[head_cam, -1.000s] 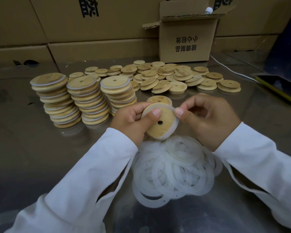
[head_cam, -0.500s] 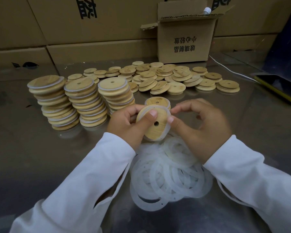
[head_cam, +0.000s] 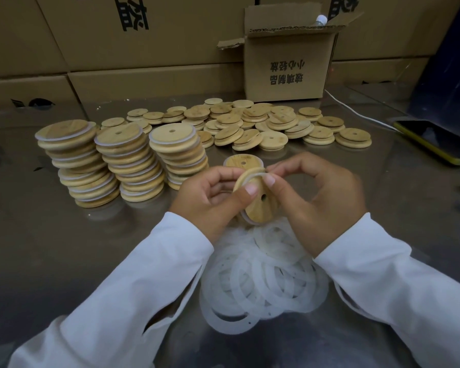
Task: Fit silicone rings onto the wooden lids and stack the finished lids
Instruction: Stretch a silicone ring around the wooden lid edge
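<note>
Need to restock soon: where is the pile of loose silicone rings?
Head view, bottom centre: the ring pile lies on the metal table between the two white sleeves, just below the lid that the left hand and right hand hold.

Head-worn camera looks forward and down, close over the metal table.

Ringed-lid stacks: three, left. Held lid: one. Single lid beyond it: one. Bare lids, far heap: past counting. Rings, near heap: likewise. Open box: one. Phone: one.
</note>
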Available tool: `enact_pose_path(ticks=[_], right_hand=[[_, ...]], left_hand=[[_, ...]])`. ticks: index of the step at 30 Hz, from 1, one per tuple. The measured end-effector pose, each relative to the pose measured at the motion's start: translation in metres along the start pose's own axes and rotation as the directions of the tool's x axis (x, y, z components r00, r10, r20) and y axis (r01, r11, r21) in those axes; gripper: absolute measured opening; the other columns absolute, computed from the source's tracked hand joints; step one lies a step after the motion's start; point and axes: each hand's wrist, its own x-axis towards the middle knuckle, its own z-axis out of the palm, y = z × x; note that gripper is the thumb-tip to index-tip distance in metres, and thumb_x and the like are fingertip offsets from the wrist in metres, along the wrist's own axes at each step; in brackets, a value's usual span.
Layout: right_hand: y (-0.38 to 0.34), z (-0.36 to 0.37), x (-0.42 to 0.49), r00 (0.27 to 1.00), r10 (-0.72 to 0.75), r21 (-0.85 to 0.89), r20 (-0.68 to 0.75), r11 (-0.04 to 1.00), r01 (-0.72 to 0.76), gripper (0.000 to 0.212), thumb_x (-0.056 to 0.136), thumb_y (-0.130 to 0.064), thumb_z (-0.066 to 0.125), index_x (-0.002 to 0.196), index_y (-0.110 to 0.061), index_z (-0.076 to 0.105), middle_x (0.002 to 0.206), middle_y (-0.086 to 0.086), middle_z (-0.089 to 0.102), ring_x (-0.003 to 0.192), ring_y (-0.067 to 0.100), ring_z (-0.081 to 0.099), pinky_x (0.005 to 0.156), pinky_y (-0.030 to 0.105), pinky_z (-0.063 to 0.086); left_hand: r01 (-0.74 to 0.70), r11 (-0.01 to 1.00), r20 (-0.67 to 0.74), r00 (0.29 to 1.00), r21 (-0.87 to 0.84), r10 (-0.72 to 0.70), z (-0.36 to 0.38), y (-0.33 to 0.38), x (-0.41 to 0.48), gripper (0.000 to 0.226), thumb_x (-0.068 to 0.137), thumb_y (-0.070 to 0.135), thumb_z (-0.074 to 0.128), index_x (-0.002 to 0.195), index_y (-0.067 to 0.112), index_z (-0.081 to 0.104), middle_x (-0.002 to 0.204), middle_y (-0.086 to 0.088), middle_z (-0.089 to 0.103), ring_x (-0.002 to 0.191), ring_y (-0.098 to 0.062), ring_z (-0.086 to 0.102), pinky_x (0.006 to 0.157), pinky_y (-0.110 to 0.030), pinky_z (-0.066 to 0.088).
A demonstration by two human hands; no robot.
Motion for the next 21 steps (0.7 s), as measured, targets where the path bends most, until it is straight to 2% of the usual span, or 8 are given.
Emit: enact_pose_path(ticks=[3,6,8,11,16,21], right_hand=[[0.001,0.0,0.001,1.0,-0.004,0.004,0.026,1.0,0.004,0.005,0.08,-0.017,0.067,0.075,-0.017,0.066,0.079,-0.009,0.067,0.079,0.003,0.059,0.072,0.012,0.044],[0.002,-0.001,0.003,1.0,-0.009,-0.013,0.024,1.0,0.009,0.006,0.081,-0.017,0.066,0.075,-0.018,0.064,0.076,-0.012,0.063,0.078,0.004,0.057,0.07,0.008,0.04],[0.002,-0.002,0.005,0.999,-0.031,-0.061,-0.004,0.998,0.031,0.006,0.08,-0.021,0.064,0.075,-0.018,0.063,0.075,-0.014,0.06,0.079,0.007,0.055,0.072,0.009,0.037],[0.003,-0.002,0.007,1.0,-0.02,-0.074,-0.018,0.997,0.019,0.006,0.081,-0.017,0.066,0.075,-0.016,0.063,0.084,-0.005,0.062,0.087,0.013,0.055,0.076,0.011,0.037],[0.004,-0.005,0.011,0.997,0.045,-0.051,0.066,0.998,-0.041,0.01,0.082,-0.02,0.063,0.073,-0.024,0.06,0.078,-0.016,0.061,0.08,-0.001,0.054,0.072,0.003,0.034],[0.008,-0.011,0.017,0.986,0.102,-0.052,0.131,0.994,-0.096,0.008,0.08,-0.022,0.064,0.073,-0.023,0.063,0.091,-0.007,0.062,0.088,-0.005,0.051,0.071,-0.003,0.031]], left_hand=[[-0.032,0.997,0.01,0.999,0.066,0.031,0.002,0.001,-0.002,0.025,0.063,0.029,0.064,0.085,0.019,0.068,0.077,0.004,0.073,0.076,-0.009,0.067,0.069,-0.018,0.053],[-0.061,0.99,0.021,0.998,0.128,0.059,0.003,0.003,-0.001,0.01,0.077,0.015,0.062,0.085,0.018,0.068,0.076,0.005,0.071,0.074,-0.007,0.066,0.068,-0.017,0.052],[-0.072,0.984,0.023,0.997,0.165,0.07,0.004,0.004,-0.001,0.012,0.082,0.009,0.06,0.084,0.018,0.067,0.077,0.003,0.07,0.073,-0.008,0.066,0.07,-0.021,0.055],[-0.054,0.985,0.013,0.999,0.166,0.053,0.005,0.006,-0.002,0.016,0.083,0.007,0.058,0.081,0.021,0.066,0.072,0.005,0.069,0.07,-0.01,0.066,0.067,-0.03,0.057],[-0.047,0.979,0.001,0.999,0.197,0.048,0.005,0.008,-0.003,0.017,0.084,0.007,0.058,0.081,0.022,0.065,0.075,0.0,0.068,0.07,-0.013,0.066,0.064,-0.035,0.056],[-0.071,0.967,0.029,0.997,0.243,0.066,0.003,0.008,-0.002,0.016,0.086,0.008,0.057,0.084,0.022,0.064,0.083,-0.002,0.067,0.075,-0.014,0.065,0.068,-0.027,0.056]])
